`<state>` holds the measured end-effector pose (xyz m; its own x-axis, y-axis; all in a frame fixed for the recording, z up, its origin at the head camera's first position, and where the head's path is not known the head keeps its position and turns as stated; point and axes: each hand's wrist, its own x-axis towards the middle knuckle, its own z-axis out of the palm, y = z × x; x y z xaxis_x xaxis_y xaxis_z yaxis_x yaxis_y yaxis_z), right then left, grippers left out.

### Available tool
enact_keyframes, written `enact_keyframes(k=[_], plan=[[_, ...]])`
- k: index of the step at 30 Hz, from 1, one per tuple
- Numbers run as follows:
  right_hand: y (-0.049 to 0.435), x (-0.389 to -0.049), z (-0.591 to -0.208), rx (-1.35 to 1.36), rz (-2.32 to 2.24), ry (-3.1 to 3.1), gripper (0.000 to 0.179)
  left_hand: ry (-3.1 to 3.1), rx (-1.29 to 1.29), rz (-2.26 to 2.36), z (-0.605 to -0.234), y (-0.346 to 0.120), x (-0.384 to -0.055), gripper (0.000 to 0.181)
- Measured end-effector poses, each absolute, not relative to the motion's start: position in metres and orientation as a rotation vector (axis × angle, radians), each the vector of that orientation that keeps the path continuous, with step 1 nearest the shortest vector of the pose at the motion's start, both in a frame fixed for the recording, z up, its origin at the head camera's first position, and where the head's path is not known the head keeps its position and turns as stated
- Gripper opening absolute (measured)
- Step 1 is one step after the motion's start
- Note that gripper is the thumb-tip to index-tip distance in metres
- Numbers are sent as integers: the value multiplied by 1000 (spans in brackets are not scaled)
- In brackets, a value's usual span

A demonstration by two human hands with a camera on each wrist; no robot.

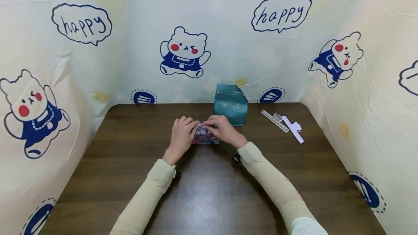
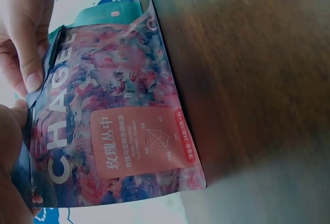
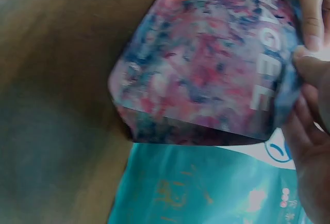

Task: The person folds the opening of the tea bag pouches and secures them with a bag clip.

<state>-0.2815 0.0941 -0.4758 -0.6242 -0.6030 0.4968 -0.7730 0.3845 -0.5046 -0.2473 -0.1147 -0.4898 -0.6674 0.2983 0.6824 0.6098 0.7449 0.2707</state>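
A pouch of tea bags point(image 1: 205, 137), printed in mottled pink and blue with "CHAGEE" across it, stands upright on the table. My left hand point(image 1: 183, 133) pinches its top edge at the left end. My right hand point(image 1: 223, 130) pinches the same edge farther right, the fingers of both hands close together. In the left wrist view, the front of the pouch point(image 2: 118, 79) shows a pink label with Chinese writing. The top strip looks pressed together between the fingertips; whether it is sealed I cannot tell. The right wrist view shows the pouch's folded side point(image 3: 196, 128).
Just behind my right hand stands a teal bag point(image 1: 230, 104). To its right lie a clear ruler-like clip point(image 1: 275, 122) and a white clip point(image 1: 293, 130). Printed cloth point(image 1: 228, 46) hangs behind and beside the brown table point(image 1: 202, 198).
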Motion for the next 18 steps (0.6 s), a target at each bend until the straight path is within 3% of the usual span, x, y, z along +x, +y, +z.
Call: enact_keyframes(k=[18], plan=[[99,-282,-477,1148,1111,-2453,15,-2297,-700,-644,-492,-116,-250,12]])
